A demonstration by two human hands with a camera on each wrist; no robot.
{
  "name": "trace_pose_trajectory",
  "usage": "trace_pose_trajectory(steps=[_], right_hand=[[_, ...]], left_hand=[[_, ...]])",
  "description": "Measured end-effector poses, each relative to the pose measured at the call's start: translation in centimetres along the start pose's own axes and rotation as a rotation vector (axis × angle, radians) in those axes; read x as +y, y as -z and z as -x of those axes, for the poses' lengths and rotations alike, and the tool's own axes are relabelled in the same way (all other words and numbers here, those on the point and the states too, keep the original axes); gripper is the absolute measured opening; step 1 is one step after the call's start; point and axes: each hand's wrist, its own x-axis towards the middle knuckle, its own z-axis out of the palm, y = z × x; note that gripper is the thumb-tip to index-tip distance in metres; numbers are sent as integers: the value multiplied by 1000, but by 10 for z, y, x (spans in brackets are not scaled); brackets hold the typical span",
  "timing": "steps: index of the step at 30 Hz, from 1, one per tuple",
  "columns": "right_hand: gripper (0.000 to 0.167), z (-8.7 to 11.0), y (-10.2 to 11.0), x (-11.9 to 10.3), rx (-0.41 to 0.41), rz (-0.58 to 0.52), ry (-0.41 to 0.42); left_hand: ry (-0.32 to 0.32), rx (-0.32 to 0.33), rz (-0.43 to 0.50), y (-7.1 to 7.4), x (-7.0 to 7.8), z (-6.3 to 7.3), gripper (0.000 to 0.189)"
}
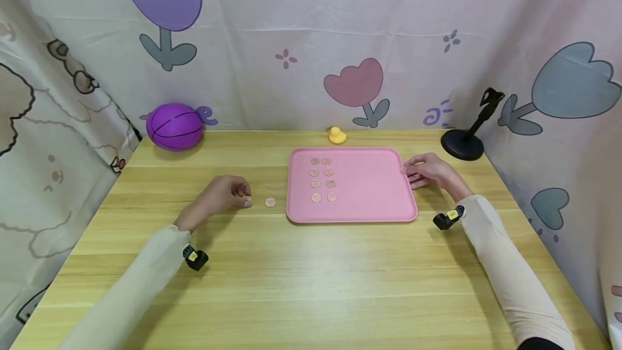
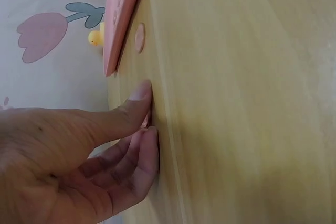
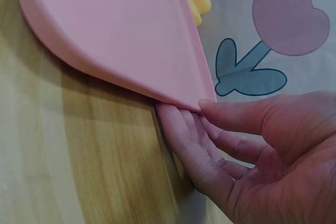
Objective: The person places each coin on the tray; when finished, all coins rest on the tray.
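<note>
Between thumb and fingertips, my left hand (image 1: pixel 221 196) pinches a copper-coloured coin (image 2: pixel 145 122), mostly hidden by the fingers, close to the tabletop. Another coin (image 1: pixel 270 202) lies flat on the wood between that hand and a pink tray (image 1: pixel 371 188). Inside the tray's left half, several similar coins (image 1: pixel 316 183) lie in two columns. At the tray's right edge, my right hand (image 1: pixel 430 170) grips the rim, with the thumb on top and the fingers against its outer side and underside.
The wooden table (image 1: pixel 311 285) carries a purple ball (image 1: pixel 175 127) at the back left and a small yellow duck (image 1: pixel 337 135) behind the tray. A black stand (image 1: pixel 464 143) is at the back right. Patterned cloth (image 1: pixel 262 9) hangs along the back and sides.
</note>
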Motion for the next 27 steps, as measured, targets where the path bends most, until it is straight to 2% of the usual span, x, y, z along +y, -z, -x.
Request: trace_pose_trajectory(steps=[5,8,12,15,19,21,27], right_hand=[[43,1,1,0,-5,-3,3],[43,1,1,0,-6,-6,6],[43,2,2,0,-3,-14,3],[43,1,2,1,-6,-16,4],[44,1,2,1,-7,-16,9],[43,0,2,1,-3,-15,7],[44,0,1,0,-6,-3,3]], left_hand=[[71,44,-26,-3,0,2,20],[109,45,-14,-2,1,2,23],[131,31,120,-2,5,-1,14],[120,55,206,-4,12,-7,8],[84,107,225,-10,34,-20,10],[65,111,241,-16,49,-28,13],[38,21,340,-54,89,-47,13]])
